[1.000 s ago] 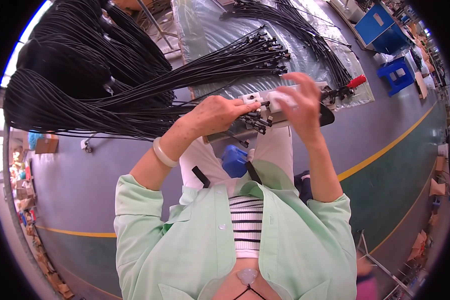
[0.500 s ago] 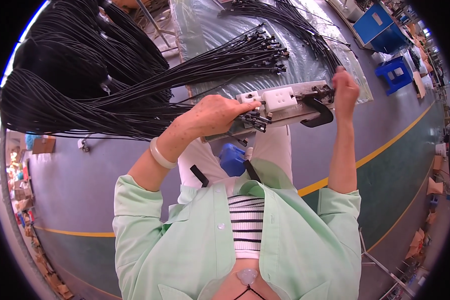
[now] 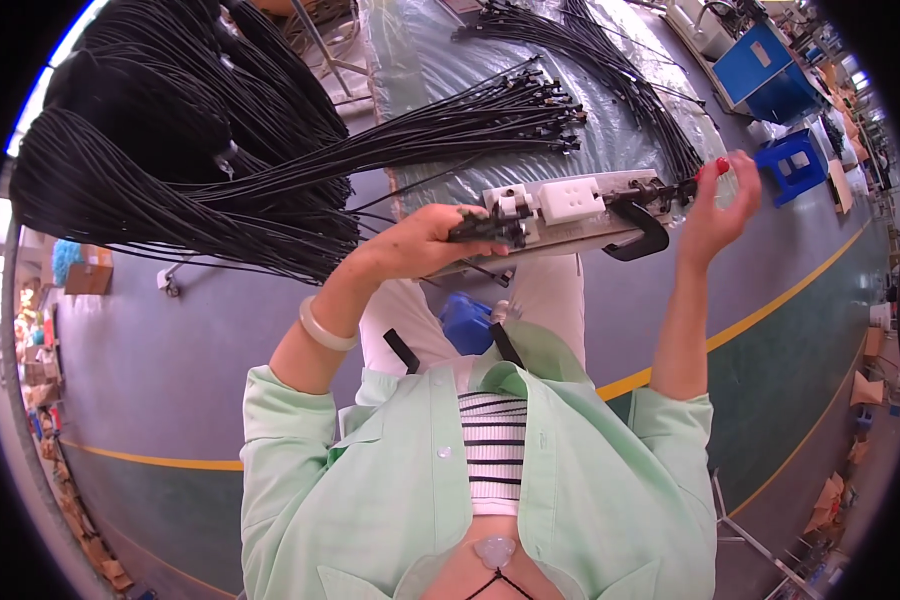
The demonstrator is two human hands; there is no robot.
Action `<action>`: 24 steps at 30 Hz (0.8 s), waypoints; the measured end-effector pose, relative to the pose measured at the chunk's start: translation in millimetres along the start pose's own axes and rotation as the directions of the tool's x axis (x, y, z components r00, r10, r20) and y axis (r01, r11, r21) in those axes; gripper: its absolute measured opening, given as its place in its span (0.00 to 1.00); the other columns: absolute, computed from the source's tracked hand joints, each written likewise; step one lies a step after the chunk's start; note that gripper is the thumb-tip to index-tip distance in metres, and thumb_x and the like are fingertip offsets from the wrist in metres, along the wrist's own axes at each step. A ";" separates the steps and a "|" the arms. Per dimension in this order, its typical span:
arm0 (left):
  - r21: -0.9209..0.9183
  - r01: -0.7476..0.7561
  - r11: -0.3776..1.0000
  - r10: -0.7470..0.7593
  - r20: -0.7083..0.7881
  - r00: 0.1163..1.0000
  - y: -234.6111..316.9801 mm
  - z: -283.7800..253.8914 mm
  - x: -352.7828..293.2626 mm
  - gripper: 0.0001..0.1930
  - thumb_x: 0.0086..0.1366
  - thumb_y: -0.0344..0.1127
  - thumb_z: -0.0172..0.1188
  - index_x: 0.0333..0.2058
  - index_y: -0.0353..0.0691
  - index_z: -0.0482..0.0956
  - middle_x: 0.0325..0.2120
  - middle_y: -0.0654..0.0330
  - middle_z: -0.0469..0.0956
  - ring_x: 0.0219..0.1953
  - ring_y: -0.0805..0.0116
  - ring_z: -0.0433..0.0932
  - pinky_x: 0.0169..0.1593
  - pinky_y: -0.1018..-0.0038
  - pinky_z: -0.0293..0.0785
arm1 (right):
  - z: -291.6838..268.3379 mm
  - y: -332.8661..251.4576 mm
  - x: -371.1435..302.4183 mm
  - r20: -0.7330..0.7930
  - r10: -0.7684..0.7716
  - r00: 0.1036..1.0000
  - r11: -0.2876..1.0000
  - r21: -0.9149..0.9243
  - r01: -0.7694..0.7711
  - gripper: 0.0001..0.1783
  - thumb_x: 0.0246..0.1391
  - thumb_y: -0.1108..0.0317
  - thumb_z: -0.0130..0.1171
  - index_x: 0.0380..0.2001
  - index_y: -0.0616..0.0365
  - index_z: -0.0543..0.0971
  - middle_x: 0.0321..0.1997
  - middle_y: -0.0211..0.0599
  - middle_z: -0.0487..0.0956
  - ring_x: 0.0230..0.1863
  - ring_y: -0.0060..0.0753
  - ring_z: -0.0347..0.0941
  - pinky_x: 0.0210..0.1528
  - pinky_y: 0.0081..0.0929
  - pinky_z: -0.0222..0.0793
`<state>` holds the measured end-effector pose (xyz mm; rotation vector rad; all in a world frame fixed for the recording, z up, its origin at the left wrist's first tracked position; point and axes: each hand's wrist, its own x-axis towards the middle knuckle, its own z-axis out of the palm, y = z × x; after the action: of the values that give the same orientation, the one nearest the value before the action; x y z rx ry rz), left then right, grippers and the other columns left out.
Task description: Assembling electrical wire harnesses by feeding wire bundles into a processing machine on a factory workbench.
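Plastic-covered table (image 3: 410,70): far side, black cables (image 3: 440,125) strewn over it.
Left hand (image 3: 405,245): fingers closed round black connector ends (image 3: 482,232).
White block (image 3: 570,200): right of that hand, on metal plate (image 3: 575,234) — plate's long axis left to right; left hand nearer.
Right hand (image 3: 712,218): at red handle (image 3: 722,165), plate's right end — clamped or loose, can't make out.

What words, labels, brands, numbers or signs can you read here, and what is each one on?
None can be read.
Pale label on the blue box: too small to read.
White block between the hands: small dots, no legible lettering.
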<state>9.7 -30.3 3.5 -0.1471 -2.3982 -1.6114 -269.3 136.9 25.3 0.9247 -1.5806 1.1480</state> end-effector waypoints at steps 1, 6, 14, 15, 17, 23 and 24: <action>-0.155 0.169 0.973 -0.165 0.041 0.985 -0.4 -0.7 1.1 0.10 0.64 0.36 0.55 0.38 0.38 0.80 0.21 0.62 0.74 0.24 0.76 0.70 0.32 0.79 0.67 | -8.0 -14.2 -8.8 0.213 0.026 0.977 0.984 0.169 -0.064 0.08 0.48 0.77 0.59 0.35 0.62 0.76 0.38 0.35 0.77 0.40 0.29 0.72 0.41 0.20 0.67; -0.267 0.416 0.869 -0.376 0.189 0.907 7.2 -5.7 12.2 0.15 0.67 0.42 0.50 0.36 0.38 0.80 0.17 0.69 0.70 0.20 0.81 0.64 0.27 0.81 0.62 | -16.9 -102.9 -44.9 0.809 -0.047 0.586 0.616 0.485 -0.620 0.12 0.38 0.82 0.62 0.31 0.62 0.79 0.33 0.35 0.78 0.35 0.31 0.73 0.41 0.24 0.68; 0.265 0.228 0.937 -0.197 -0.139 0.971 1.2 10.5 5.5 0.13 0.59 0.33 0.55 0.44 0.47 0.78 0.19 0.62 0.73 0.20 0.69 0.72 0.26 0.73 0.68 | -6.6 -82.8 -55.4 0.775 -0.232 0.588 0.865 0.441 -0.239 0.14 0.34 0.72 0.68 0.29 0.57 0.79 0.35 0.35 0.76 0.40 0.39 0.71 0.43 0.34 0.63; 0.555 0.029 0.832 0.126 -0.239 0.963 -2.6 13.2 2.8 0.20 0.55 0.30 0.57 0.48 0.52 0.76 0.22 0.59 0.75 0.21 0.62 0.75 0.26 0.69 0.71 | -6.7 -82.7 -50.1 0.789 -0.156 0.594 0.927 0.324 -0.187 0.12 0.35 0.71 0.68 0.28 0.57 0.79 0.37 0.33 0.76 0.43 0.37 0.70 0.46 0.37 0.61; 0.627 0.046 0.778 0.089 -0.182 0.979 -3.5 14.3 1.8 0.26 0.51 0.29 0.57 0.51 0.56 0.72 0.25 0.58 0.76 0.23 0.58 0.76 0.27 0.67 0.73 | -4.0 -89.4 -49.1 0.770 -0.141 0.622 0.937 0.307 -0.167 0.12 0.36 0.71 0.67 0.29 0.56 0.79 0.41 0.34 0.75 0.47 0.38 0.68 0.49 0.38 0.58; 0.754 0.025 0.657 -0.084 0.040 0.996 -4.8 2.1 16.2 0.36 0.47 0.24 0.56 0.57 0.60 0.66 0.26 0.57 0.76 0.24 0.56 0.77 0.26 0.67 0.74 | -3.3 -62.3 -44.7 0.554 0.021 0.832 0.962 0.216 -0.168 0.14 0.35 0.72 0.67 0.32 0.52 0.80 0.48 0.34 0.73 0.53 0.40 0.65 0.55 0.37 0.55; 0.772 0.017 0.636 -0.139 0.093 0.986 -2.7 -1.2 20.2 0.36 0.47 0.23 0.56 0.57 0.60 0.65 0.25 0.56 0.76 0.24 0.55 0.77 0.26 0.66 0.74 | -7.6 -50.3 -40.9 0.472 0.026 0.881 0.970 0.201 -0.137 0.14 0.37 0.73 0.67 0.32 0.52 0.80 0.49 0.35 0.73 0.54 0.40 0.65 0.56 0.37 0.54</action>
<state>-10.2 -33.6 6.7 0.0092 -3.0064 -0.4588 -209.6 132.2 -0.5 1.3796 -1.9110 1.2472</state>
